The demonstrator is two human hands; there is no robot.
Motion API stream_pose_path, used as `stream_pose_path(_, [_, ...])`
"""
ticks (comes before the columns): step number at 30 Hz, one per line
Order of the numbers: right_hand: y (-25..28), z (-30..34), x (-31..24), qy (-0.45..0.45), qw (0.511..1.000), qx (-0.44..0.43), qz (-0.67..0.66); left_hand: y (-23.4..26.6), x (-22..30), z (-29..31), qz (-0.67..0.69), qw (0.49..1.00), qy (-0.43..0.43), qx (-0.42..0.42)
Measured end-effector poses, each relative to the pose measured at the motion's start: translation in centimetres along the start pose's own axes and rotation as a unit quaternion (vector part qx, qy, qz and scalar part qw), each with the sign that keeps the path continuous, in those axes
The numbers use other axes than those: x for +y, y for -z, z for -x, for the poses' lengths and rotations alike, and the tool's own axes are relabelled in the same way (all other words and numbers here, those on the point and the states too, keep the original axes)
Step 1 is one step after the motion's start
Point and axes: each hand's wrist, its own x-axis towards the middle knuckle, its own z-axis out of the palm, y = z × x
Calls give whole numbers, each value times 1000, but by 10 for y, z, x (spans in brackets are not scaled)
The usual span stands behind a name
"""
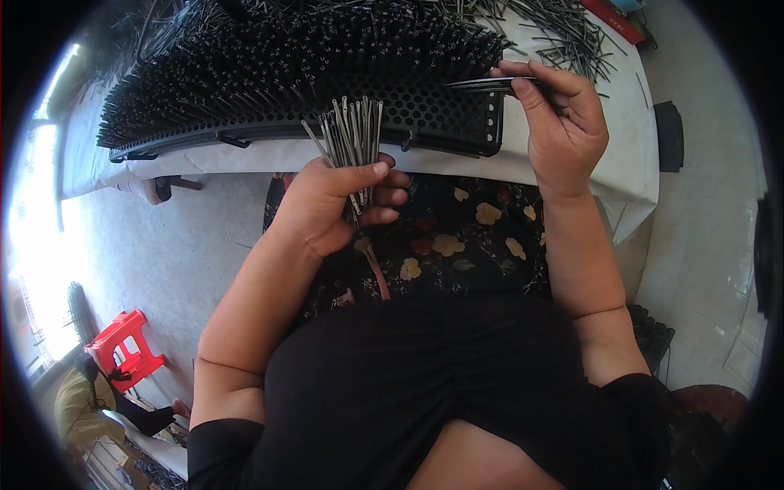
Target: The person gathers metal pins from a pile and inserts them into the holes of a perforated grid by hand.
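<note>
My left hand [325, 196] is closed around a bundle of thin grey metal rods [353, 131] with small holes at their ends; they stand roughly upright. Between the thumb and fingers of my right hand [567, 122] are a few thin dark rods [483, 84], pointing left. Their tips lie over the right end of a black perforated rack [433, 110]; whether they touch it I cannot tell. Densely packed dark rods [269, 69] stand in the rack's left and far parts, while bare holes show nearest my hands.
The rack rests on a table with a white cover [523, 163]. Loose dark rods [572, 45] lie in a pile at the far right. A red stool [126, 347] stands on the floor at left, near a partly visible person [147, 412]. A patterned dark cloth [449, 237] covers my lap.
</note>
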Motion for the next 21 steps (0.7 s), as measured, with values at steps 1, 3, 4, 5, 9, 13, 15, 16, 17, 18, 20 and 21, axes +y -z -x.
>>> stream_pose_path(1, [1, 1, 1, -3, 1000, 0, -7, 0, -1, 0, 1, 1000, 1, 0])
stream_pose_path(3, [1, 3, 4, -6, 1000, 1, -15, 0, -2, -2, 10, 1000, 4, -19])
stream_pose_path(4, [1, 3, 5, 0, 1000, -8, -14, 0, -2, -3, 11, 1000, 4, -19])
stream_pose_path(5, [1, 3, 6, 7, 1000, -17, -12, 0, -2, -4, 19, 999, 7, -28])
stream_pose_path(9, [-1, 2, 4, -21, 998, -1, -56, 1, -3, -3, 47, 998, 9, -44])
stream_pose_path(13, [5, -2, 4, -3, 999, -37, 12, 0, -3, -2, 45, 997, 10, -57])
stream_pose_path(15, [7, -3, 3, -7, 999, -44, 28, 0, -2, 0, 33, 998, 11, -58])
stream_pose_path(16, [7, -3, 2, 1, 996, -63, 62, 0, -1, 1, 34, 998, 10, -56])
stream_pose_path(17, [6, -3, 1, 9, 992, -83, 97, 0, -1, 1, 23, 998, 15, -61])
stream_pose_path(18, [5, -4, 1, 9, 992, -84, 96, 1, 0, 0, 13, 998, 21, -66])
stream_pose_path(20, [0, -5, 2, 58, 973, -128, 183, 4, -4, -3, 23, 997, 22, -69])
stream_pose_path(21, [-4, -8, 5, 93, 968, -121, 201, 4, -5, -4, 32, 997, 23, -74])
